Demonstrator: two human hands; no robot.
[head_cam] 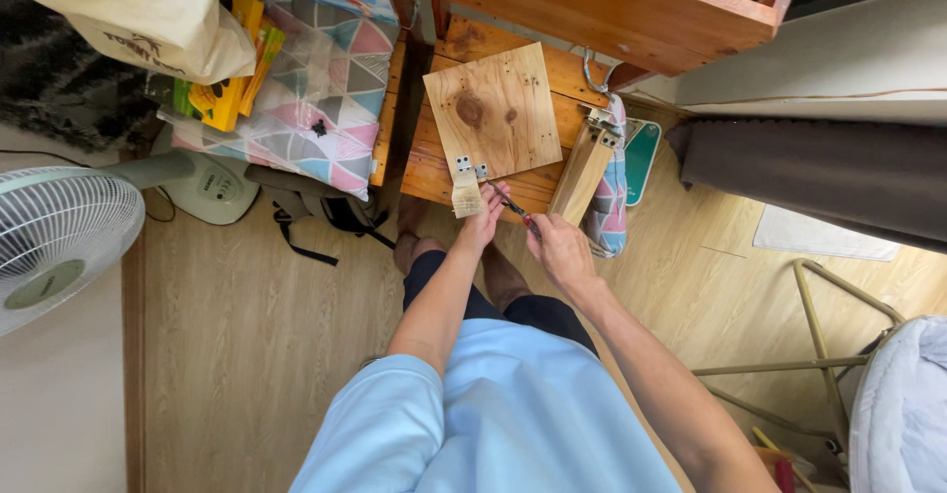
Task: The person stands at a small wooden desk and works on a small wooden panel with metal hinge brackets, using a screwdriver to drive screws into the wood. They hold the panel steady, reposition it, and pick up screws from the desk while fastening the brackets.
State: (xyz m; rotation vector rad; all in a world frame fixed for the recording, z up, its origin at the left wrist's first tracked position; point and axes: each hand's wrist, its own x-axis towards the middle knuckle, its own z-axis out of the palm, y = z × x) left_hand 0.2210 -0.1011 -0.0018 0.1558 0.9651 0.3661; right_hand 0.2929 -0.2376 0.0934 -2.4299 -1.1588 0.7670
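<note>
Right hand point(560, 248) grips screwdriver point(517, 206), shaft angled up-left toward bracket point(470, 168) at board point(493, 108) lower edge; left hand point(485, 219), nearer, fingers closed lightly on small block point(467, 197) just below bracket, steadying it.

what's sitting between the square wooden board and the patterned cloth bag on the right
In the head view, a slanted narrow wooden bar with a metal bracket on top lies between the square wooden board and the patterned cloth bag.
</note>
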